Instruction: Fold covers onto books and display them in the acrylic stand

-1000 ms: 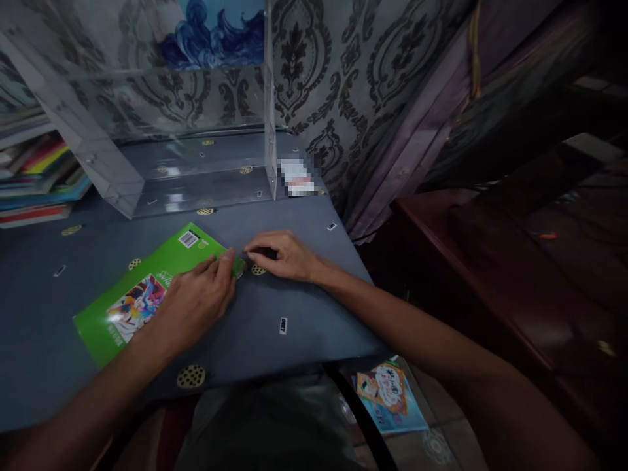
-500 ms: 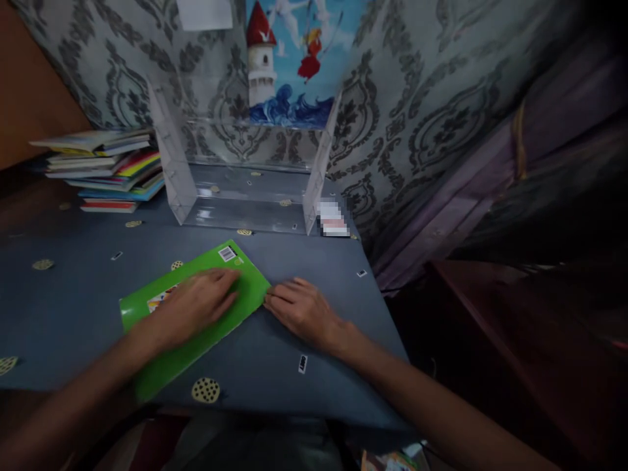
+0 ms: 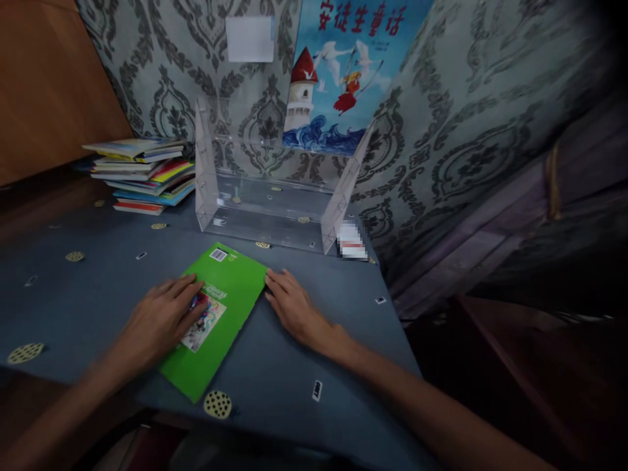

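At the upper left of the frame, one stack of books [image 3: 147,176] stands on the tabletop [image 3: 275,386]; its volumes overlap too much to count surely. Lower and left of centre, the left hand [image 3: 159,314] lies with its fingers extended and slightly apart, resting over the left side of one green book [image 3: 226,320] and clamping nothing. The book lies flat, slanted, just left of the frame's centre and below it, barcode corner uppermost. It looks thin and light, likely flexible, with a smooth cover that may slide; the long edges or the right-hand corner seem the best places to take hold. Behind it stands one clear rack [image 3: 206,190], with one white sheet [image 3: 250,39] above on the wall. At centre, the right hand [image 3: 293,307] has its fingertips close together, touching the book's right corner; whether they pinch it, I cannot tell. One illustrated picture [image 3: 326,98] fills the upper right of centre.
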Tool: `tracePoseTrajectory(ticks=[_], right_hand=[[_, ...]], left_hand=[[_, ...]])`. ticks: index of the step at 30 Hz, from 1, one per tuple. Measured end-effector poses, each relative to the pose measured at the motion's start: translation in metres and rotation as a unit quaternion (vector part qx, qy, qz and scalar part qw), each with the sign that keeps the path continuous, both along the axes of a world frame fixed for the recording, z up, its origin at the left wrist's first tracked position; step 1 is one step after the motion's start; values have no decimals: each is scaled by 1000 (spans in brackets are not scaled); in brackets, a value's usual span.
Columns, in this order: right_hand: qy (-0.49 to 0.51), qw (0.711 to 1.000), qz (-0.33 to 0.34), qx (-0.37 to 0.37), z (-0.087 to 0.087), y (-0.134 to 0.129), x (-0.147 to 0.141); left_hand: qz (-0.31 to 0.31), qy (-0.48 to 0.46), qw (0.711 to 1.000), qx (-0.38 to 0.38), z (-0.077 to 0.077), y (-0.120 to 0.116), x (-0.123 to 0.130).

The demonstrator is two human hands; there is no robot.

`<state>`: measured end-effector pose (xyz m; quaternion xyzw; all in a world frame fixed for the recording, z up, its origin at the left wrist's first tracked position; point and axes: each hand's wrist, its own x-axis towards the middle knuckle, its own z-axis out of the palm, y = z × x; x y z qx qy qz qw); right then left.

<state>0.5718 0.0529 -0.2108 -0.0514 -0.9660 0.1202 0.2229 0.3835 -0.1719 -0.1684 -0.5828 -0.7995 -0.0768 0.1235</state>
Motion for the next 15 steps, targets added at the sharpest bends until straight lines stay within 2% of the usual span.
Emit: tracePoseTrajectory(ticks=[7, 15], right_hand=[[-40, 993, 51, -98, 1, 41, -54], [-35, 986, 102, -125, -2, 54, -61]], left_hand=[[1, 23, 999, -33, 11, -6, 19], [-89, 22, 994, -50, 15, -16, 44]])
